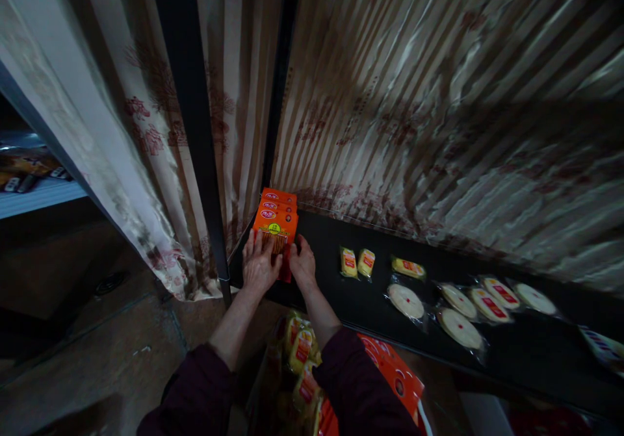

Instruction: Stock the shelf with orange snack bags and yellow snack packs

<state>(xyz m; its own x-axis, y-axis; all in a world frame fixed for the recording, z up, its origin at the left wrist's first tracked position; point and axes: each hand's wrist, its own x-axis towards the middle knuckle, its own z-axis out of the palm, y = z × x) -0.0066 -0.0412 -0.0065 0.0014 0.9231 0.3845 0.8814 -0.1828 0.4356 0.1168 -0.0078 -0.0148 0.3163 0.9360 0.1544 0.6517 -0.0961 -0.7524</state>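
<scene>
Several orange snack packets with a white oval logo and a small green label lean one behind another at the left end of a black shelf. My left hand lies on the lower left of the front packet, its fingers stretched and apart. Against that packet's right edge rests my right hand, fingers loosely extended and thumb turned inward. A red lower part of the packet shows between the two hands. My palms hide the rest of its lower portion.
Small yellow wrapped cakes and round pale wrapped cakes lie along the shelf to the right. Below my arms are more yellow packets and an orange bag. A dark post and printed curtains border the shelf.
</scene>
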